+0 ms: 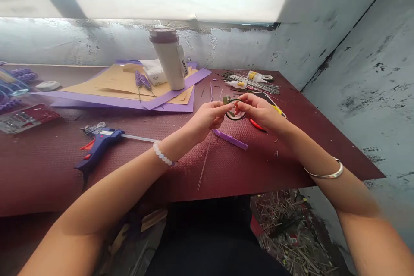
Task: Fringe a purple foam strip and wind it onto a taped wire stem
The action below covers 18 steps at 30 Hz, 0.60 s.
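Observation:
Above the middle of the table, my right hand (260,111) pinches a thin, dark green roll of tape (235,116) by its ring. Fingers of my left hand (211,118) are closed on the tape's green end (226,100), close beside the roll. Thin wires (205,161) run down from behind my left hand toward the table's front edge; whether the hand grips them is hidden. A purple fuzzy strip (231,139) lies on the table below both hands. Red-and-yellow handled pliers or cutters (257,125) and a phone (265,97) are partly covered by my right hand.
On the left lies a blue glue gun (100,144) with its glue stick. A coffee cup (168,60) stands on purple and tan sheets (113,86) beside purple flower sprigs (142,81). Glue bottles (257,76) rest on loose wires (270,88) at the back right, near the wall.

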### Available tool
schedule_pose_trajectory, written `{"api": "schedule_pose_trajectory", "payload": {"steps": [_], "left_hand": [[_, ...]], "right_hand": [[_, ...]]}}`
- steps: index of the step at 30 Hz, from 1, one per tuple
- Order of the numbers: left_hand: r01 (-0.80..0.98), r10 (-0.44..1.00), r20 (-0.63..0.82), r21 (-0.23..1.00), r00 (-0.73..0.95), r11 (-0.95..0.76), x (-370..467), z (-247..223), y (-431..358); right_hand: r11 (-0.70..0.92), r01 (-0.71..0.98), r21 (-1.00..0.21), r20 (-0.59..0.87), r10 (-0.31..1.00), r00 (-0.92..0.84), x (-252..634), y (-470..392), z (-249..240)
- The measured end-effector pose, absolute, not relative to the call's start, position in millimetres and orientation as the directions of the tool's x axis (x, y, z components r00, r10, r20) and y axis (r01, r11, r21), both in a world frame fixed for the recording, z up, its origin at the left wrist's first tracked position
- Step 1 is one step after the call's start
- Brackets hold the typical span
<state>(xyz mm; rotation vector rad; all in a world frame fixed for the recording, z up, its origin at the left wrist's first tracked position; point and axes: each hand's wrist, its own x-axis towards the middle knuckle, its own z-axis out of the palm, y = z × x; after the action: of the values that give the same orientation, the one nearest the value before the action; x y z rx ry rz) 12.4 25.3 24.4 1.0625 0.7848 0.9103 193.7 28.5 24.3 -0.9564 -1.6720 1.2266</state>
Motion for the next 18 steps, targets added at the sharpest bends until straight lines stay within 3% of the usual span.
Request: {"api": "schedule_pose_trajectory", "payload": {"steps": [5,12,15,17,18], "left_hand": [[-0.248,0.923,-0.091,0.949,0.375,0.195,12,25,26],[-0.244,0.937,-0.103,0.951,0.334,0.192,12,26,25],[-0.274,0.96,-0.102,0.946,0.26,0.175,10,28,31],[-0.273,0.964,-0.116,0.945,0.24,0.182,8,29,35],[-0.268,0.963,-0.127,0.945,0.236,0.19,8,29,37]], "right_hand": [[0.147,0.275,-0.95,-0.007,0.871,-0.491,197,27,27],[0.156,0.464,-0.872,-0.142,0.826,-0.546,214,35,33],[0.181,0.505,-0.844,-0.105,0.867,-0.486,229,29,47],[0.186,0.435,-0.881,-0.16,0.748,-0.644,240,20,61],[0.184,0.402,-0.897,-0.229,0.585,-0.778,244,15,67]]}}
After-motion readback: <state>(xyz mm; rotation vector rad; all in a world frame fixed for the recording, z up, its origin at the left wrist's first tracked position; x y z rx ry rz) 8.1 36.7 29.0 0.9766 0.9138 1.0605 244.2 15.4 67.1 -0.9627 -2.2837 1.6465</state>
